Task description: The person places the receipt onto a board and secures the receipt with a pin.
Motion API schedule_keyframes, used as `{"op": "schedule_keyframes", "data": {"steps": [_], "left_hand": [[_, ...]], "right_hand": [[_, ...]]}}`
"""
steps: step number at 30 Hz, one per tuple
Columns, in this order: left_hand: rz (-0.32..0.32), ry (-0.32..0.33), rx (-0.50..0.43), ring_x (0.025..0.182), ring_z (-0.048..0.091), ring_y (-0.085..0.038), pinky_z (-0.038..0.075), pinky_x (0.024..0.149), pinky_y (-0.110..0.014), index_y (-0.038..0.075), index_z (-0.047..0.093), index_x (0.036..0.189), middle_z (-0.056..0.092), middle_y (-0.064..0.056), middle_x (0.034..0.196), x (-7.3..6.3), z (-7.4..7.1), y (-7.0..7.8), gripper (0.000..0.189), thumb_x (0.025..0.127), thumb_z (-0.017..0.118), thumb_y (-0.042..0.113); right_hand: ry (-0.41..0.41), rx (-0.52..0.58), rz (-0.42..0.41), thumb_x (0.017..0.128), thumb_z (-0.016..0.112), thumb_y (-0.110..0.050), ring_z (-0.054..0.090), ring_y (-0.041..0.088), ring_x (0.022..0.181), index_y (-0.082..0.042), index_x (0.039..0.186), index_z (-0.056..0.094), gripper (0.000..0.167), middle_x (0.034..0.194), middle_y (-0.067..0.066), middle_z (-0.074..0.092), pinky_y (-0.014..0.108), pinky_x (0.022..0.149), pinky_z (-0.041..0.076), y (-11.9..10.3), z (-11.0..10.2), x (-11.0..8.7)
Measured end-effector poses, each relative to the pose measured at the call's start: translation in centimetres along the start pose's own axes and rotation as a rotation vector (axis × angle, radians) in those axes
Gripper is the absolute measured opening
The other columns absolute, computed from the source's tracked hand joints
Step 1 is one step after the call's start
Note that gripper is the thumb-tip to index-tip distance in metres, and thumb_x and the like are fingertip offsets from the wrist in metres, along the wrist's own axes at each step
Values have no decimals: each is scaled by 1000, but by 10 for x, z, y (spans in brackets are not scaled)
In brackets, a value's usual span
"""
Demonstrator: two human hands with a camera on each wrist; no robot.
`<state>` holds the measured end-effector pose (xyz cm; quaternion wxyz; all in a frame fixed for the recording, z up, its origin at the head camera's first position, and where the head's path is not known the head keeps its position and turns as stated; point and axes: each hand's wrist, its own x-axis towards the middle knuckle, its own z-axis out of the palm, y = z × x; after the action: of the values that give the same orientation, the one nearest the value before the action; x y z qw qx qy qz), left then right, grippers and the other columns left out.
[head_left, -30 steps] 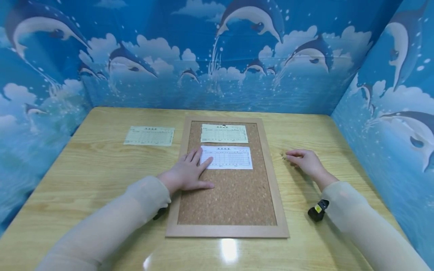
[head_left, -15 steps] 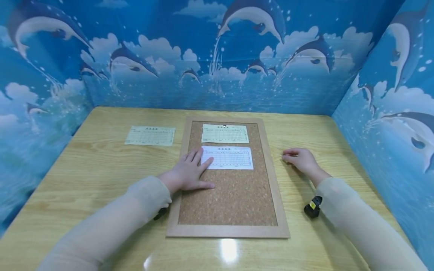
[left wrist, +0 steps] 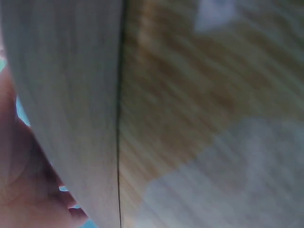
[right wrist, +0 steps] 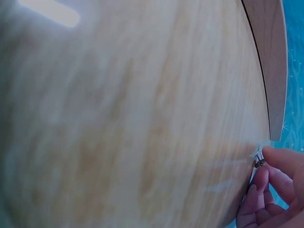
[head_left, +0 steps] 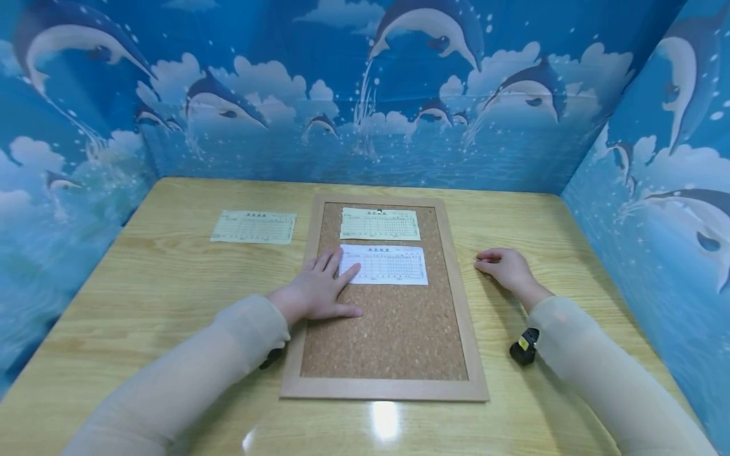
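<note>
My left hand (head_left: 319, 288) lies with fingers spread on the framed cork board (head_left: 388, 335). Its fingertips press the left edge of a white printed slip (head_left: 393, 263). Above that slip is a pale green slip (head_left: 380, 228) with a small dark pin (head_left: 379, 211) at its top edge. Right of the board, my right hand (head_left: 507, 269) is low over the table, pinching a small shiny metal thumbtack (right wrist: 260, 160) between thumb and fingers. The left wrist view shows mostly the board's frame (left wrist: 71, 95) and part of the left hand.
Another pale green slip (head_left: 253, 227) lies on the wooden table (head_left: 188, 285) left of the board. Blue dolphin-print cloth (head_left: 274, 145) closes off the back and sides. A black wrist camera (head_left: 523, 347) hangs below the right sleeve.
My right hand has shifted slightly left, over small metal tacks that showed beside its fingertips, and pinches one. The left hand and slips have stayed put.
</note>
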<state>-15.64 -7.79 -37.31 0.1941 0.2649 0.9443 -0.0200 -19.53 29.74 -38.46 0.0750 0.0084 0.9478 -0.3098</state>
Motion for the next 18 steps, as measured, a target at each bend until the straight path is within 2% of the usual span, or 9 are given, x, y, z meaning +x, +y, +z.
{"op": "schedule_keyframes", "data": {"steps": [8, 18], "left_hand": [[-4, -16, -14, 138, -7, -40, 5, 110, -53, 25, 3, 151, -13, -20, 152, 0, -1, 1, 96, 78, 29, 81], [-8, 1, -47, 138, -8, -39, 3, 110, -52, 26, 4, 151, -14, -19, 152, 0, 0, -1, 97, 77, 32, 81]], "right_hand": [[3, -10, -9, 92, 60, -17, 52, 39, 108, 7, 115, 60, 33, 117, 26, 58, 49, 91, 41, 0, -1, 0], [-1, -3, -30, 92, 58, -12, 55, 36, 103, 8, 117, 59, 31, 108, 24, 61, 49, 90, 41, 1, 1, 0]]}}
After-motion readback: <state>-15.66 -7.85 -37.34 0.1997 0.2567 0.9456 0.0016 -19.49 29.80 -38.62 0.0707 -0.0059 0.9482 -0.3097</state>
